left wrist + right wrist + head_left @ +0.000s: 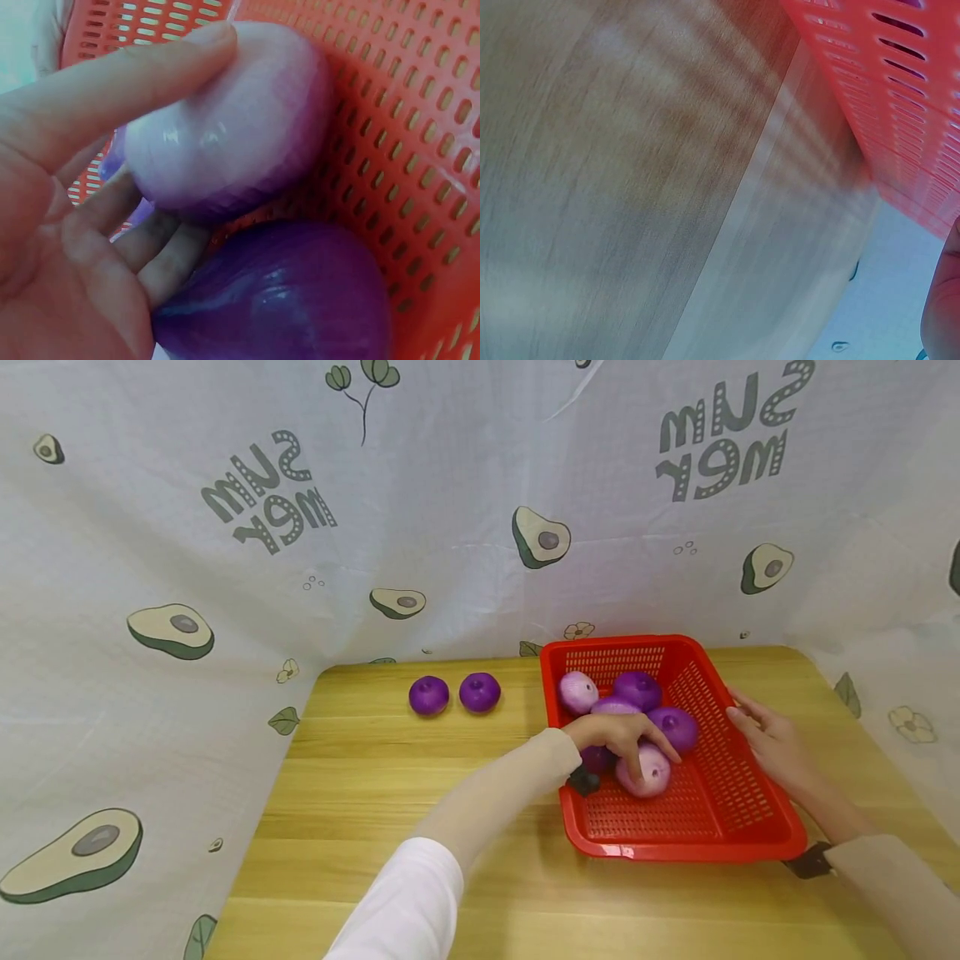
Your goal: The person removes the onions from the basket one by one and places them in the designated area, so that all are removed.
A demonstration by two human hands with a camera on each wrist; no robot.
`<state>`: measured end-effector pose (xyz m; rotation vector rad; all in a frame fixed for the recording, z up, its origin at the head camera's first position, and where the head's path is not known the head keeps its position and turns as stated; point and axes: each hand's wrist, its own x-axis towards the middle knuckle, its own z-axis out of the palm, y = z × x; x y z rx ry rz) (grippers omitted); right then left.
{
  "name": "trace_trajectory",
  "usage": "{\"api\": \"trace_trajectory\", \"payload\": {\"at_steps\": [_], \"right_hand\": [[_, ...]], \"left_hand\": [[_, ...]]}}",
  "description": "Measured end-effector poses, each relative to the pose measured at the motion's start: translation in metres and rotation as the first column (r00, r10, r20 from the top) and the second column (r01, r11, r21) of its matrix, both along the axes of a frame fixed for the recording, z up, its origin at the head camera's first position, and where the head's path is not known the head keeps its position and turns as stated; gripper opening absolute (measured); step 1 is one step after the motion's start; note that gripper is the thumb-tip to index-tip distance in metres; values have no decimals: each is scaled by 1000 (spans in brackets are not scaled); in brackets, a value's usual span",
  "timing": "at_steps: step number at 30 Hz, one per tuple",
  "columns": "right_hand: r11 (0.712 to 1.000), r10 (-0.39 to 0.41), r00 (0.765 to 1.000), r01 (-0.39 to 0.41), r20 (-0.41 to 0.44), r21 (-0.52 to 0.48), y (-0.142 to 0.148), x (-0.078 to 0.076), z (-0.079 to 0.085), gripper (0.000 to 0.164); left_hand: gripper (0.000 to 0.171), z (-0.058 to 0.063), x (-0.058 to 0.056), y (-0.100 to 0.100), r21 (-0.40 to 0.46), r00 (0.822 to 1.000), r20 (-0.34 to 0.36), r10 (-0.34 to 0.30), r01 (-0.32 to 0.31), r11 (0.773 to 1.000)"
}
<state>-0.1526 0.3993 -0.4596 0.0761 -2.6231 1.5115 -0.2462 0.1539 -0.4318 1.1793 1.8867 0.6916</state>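
My left hand [617,732] is down in a red plastic basket [678,850], gripping a pale purple onion [654,773] between thumb and fingers. In the left wrist view the thumb lies over the top of this onion [247,127] and the other fingers curl beneath it. A darker purple onion [292,300] sits right beside those fingers. My right hand [780,750] holds the basket's right rim, thumb over the edge and fingers outside. Around my left hand lie several more onions, among them a pale one [578,693] and a dark one [637,691].
Two dark purple onions, one on the left [428,696] and one on the right [480,692], stand on the wooden table [360,810] left of the basket. Behind the table hangs a white cloth [450,510] printed with avocados.
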Motion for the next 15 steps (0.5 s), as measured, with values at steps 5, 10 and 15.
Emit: {"api": "trace_trajectory", "payload": {"at_steps": [5,10,15], "right_hand": [[1000,0,1000,0,-10,8,0,0,-1,55],[999,-5,1000,5,-12,36,1,1,-1,55],[999,-5,1000,5,7,49,1,1,0,56]], "left_hand": [[64,0,-1,2,-37,999,-24,-36,35,999],[64,-2,-2,2,-39,998,-31,-48,47,998],[63,-3,-3,3,-11,997,-29,-67,67,998]]}}
